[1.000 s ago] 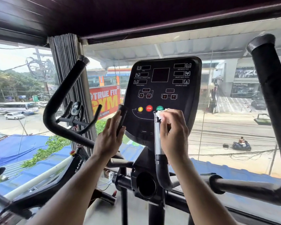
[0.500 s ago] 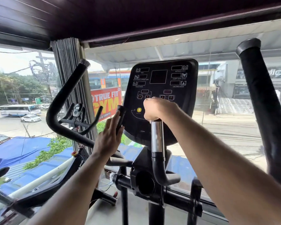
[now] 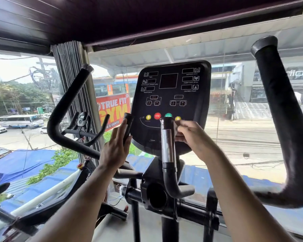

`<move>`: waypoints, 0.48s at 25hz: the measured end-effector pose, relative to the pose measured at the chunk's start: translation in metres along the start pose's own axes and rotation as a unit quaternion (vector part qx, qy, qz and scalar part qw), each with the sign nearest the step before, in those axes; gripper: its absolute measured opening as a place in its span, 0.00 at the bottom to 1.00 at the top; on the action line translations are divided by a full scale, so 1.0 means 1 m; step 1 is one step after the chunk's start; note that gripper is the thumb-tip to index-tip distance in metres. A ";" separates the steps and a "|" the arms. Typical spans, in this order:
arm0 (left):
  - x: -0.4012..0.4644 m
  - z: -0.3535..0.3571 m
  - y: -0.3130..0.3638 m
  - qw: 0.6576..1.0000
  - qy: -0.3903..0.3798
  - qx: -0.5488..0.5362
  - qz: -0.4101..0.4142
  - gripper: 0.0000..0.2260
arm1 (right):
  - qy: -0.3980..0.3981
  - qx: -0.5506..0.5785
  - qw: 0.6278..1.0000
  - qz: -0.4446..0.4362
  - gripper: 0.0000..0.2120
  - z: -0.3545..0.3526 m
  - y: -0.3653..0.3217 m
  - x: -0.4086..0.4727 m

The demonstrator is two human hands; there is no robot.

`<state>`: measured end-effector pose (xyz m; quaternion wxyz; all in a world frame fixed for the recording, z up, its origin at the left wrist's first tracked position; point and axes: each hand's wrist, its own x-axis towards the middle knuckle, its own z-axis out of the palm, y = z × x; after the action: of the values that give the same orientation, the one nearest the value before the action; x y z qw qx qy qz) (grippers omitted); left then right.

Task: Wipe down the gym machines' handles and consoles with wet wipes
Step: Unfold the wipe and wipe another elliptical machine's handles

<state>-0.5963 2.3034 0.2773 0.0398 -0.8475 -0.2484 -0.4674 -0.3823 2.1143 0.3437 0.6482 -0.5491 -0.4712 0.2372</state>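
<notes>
Room: big glass windows look out on a sunny street, with a red gym sign (image 3: pixel 115 110) at about 10 o'clock from the middle of the head view.

Machine: a black flat console with coloured round buttons (image 3: pixel 171 102) stands in the middle. A short upright handle with a black cap and shiny metal sleeve (image 3: pixel 167 145) stands right in front of it. A small black side grip (image 3: pixel 128 126) sits at the console's 9 o'clock edge. A tall black foam arm (image 3: pixel 283 119) rises at 3 o'clock.

Left hand: the left hand (image 3: pixel 115 151) is flat, with straight fingers pressed against the small side grip. It has stayed there the whole second.

Right hand: the right hand (image 3: pixel 194 138) has its fingers curled, just beside the short handle at its 3 o'clock side, low on the console. Half a second ago it sat as a fist on the handle's cap, and now it has slid off.

Wipe: a second ago a white wipe showed in the right hand. Now I cannot see it, so I cannot tell if the curled fingers hold it.

Meaning: the cap looks done, I think. The metal sleeve or the console buttons look like the next place to rub.
</notes>
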 end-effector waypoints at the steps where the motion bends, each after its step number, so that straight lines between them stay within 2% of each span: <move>1: -0.001 0.000 0.001 1.000 0.002 0.004 0.002 0.29 | 0.031 -0.019 0.998 -0.048 0.12 0.001 0.011 -0.008; 5: -0.001 -0.001 0.006 1.000 0.016 0.004 0.003 0.28 | 0.124 -0.059 0.971 -0.194 0.15 0.009 0.036 -0.031; 8: -0.001 0.001 0.005 1.000 0.021 0.008 0.008 0.29 | 0.148 -0.126 0.940 -0.279 0.12 0.017 0.040 -0.038; 10: 0.000 0.002 0.002 1.000 0.021 0.008 0.011 0.28 | 0.149 -0.153 0.926 -0.312 0.11 0.017 0.037 -0.036; 12: -0.001 0.003 0.001 1.000 0.020 0.012 0.005 0.28 | 0.172 -0.167 0.924 -0.299 0.09 0.015 0.035 -0.031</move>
<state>-0.5940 2.3031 0.2753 0.0574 -0.8384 -0.2494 -0.4813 -0.4018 2.1056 0.2995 0.6589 -0.5151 -0.5279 -0.1476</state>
